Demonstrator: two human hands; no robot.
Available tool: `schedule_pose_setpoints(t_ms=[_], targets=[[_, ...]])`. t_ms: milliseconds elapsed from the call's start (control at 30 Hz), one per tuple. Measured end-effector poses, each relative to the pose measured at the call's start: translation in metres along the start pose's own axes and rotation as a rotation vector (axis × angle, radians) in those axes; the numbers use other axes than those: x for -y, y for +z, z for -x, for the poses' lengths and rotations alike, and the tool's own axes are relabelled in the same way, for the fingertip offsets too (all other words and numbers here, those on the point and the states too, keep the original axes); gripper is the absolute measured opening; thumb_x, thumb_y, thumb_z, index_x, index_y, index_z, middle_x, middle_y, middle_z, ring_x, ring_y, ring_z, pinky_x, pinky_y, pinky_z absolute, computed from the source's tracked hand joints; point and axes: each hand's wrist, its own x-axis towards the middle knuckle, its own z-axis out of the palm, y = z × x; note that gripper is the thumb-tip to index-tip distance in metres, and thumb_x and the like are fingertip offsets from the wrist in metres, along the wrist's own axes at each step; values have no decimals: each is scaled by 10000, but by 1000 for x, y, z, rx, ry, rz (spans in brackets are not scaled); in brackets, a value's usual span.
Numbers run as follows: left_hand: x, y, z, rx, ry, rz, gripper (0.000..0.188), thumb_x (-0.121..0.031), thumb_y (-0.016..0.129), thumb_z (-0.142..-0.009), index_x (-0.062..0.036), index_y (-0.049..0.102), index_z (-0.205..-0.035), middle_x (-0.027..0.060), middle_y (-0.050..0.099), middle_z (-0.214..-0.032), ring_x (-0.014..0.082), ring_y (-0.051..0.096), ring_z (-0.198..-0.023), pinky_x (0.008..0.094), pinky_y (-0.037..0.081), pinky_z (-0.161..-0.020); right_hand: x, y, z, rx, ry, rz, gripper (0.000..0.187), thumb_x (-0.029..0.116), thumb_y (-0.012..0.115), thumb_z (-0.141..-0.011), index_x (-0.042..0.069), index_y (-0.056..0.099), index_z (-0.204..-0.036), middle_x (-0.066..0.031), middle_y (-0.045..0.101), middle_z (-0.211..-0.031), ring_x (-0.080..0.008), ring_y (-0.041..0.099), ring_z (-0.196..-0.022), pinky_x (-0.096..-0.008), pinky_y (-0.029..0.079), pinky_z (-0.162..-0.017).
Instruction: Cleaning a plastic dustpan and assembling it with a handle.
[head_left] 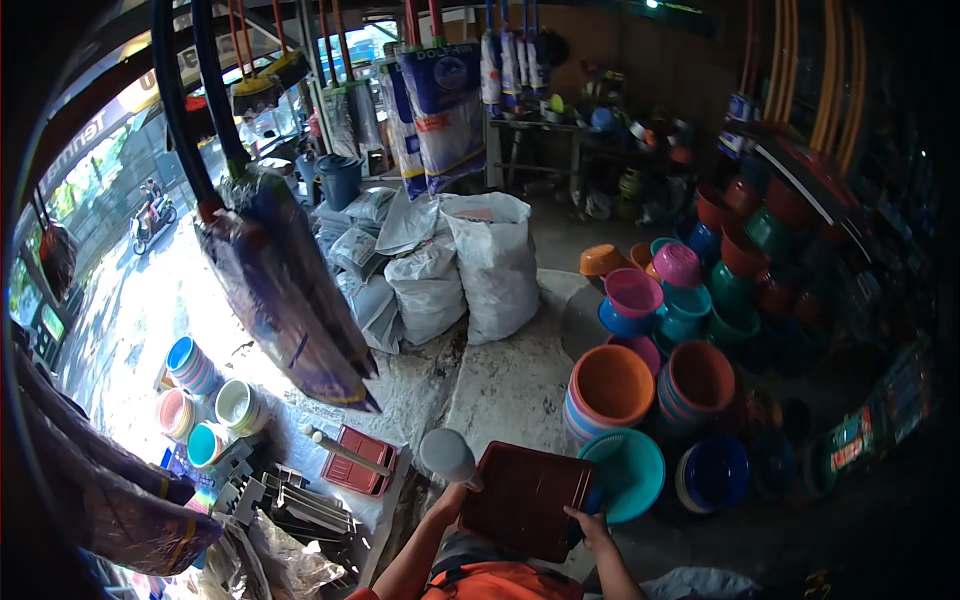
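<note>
A dark red dustpan (525, 495) is held in front of my body, its flat pan turned up toward me. From its left side a pale grey handle (447, 455) rises, seen nearly end-on. My left hand (450, 502) is closed at the base of that handle, beside the pan's left edge; its fingers are partly hidden. At the pan's right edge my right hand (588, 522) grips the rim with its thumb on top. Something dark blue shows by that hand, too unclear to name. A second red dustpan (358, 462) with a pale stick handle lies to the left.
A teal basin (625, 475) sits close to my right hand, near stacked orange-topped tubs (612, 385) and a blue tub (715, 470). Wrapped brooms (285, 280) hang at left. White sacks (490, 270) stand ahead. Small buckets (240, 408) line the left, beside a sunlit road with a motorcycle (153, 222).
</note>
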Motion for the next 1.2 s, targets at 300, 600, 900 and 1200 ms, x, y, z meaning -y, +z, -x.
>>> schedule_pose_setpoints(t_ms=[300,600,900,1200], targets=[[-74,-19,-77,-246,-27,40,477,-467,514,-922,-147,599,-1266,36,581,-1066,162,544,-870,362,488,-716,69,43,-158,22,100,221,581,183,884,-680,-29,630,-1157,-94,670,-1078,-216,655,-942,-364,534,-805],[-147,-40,-141,-495,15,165,456,-437,472,-948,-92,659,-1181,37,613,-972,156,586,-874,319,499,-707,185,144,-268,170,42,341,614,129,872,-693,-47,592,-1210,-129,653,-1153,-243,646,-1012,-392,535,-860],[-155,-76,-125,-716,-6,340,555,-505,475,-940,-124,595,-1325,59,612,-1253,235,572,-1152,419,449,-930,234,267,-320,459,41,601,511,91,851,-726,-41,629,-1167,-127,685,-1112,-227,674,-945,-354,540,-821],[-165,-98,-115,-1075,92,564,624,-560,463,-951,-72,594,-1318,70,631,-1248,229,549,-1205,410,401,-992,223,399,-371,817,166,731,550,144,868,-728,-40,625,-1187,-100,685,-1105,-205,662,-959,-342,542,-806]])
